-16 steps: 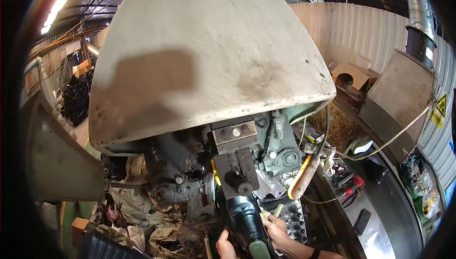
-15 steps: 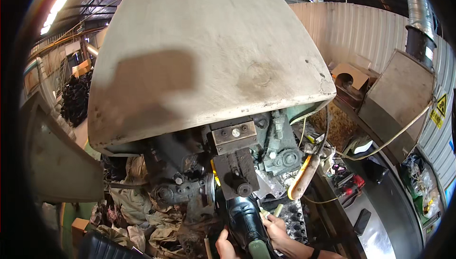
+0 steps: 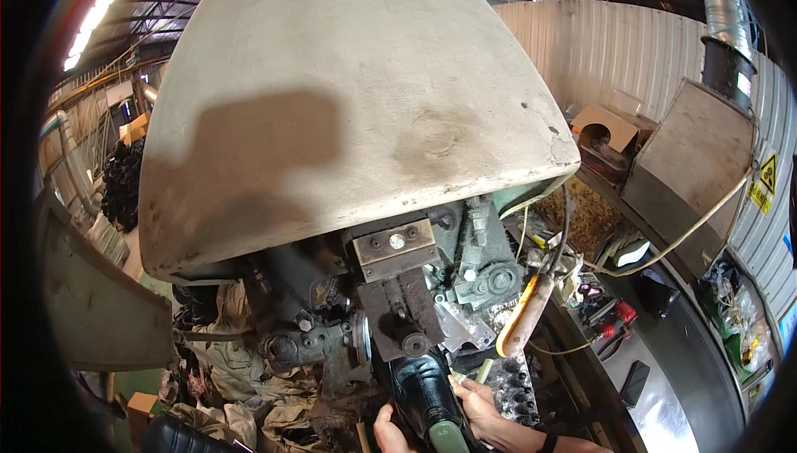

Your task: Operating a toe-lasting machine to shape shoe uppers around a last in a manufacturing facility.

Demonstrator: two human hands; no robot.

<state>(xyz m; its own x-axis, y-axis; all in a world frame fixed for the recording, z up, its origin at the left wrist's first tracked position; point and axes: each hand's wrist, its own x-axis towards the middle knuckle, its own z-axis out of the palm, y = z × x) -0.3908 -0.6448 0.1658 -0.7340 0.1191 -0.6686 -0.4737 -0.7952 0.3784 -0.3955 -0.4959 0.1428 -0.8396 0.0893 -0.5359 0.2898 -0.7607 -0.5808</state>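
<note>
A glossy black shoe [image 3: 422, 388] with a green last [image 3: 449, 436] in its opening points toe-first under the dark metal head [image 3: 397, 312] of a machine. From the left side, my left hand [image 3: 389, 430] presses against the shoe, with most of its fingers hidden below. My right hand [image 3: 481, 413] grips the other side, thumb and fingers near the laces. A small pale strip [image 3: 485, 369] shows just beyond the right fingers. The shoe's toe is hidden beneath the machine head.
A large beige machine cover [image 3: 357, 121] overhangs the work. A lit lamp [image 3: 525, 320] hangs right of the machine head. Crumpled cloths [image 3: 237, 370] lie at the left. A metal bench [image 3: 664, 370] at the right bears a red tool [image 3: 618, 320] and a black block [image 3: 635, 383].
The whole view has shifted slightly, so the machine stands a little further left and, at its head, lower. Both hands keep their hold on the shoe, which stays beneath the head.
</note>
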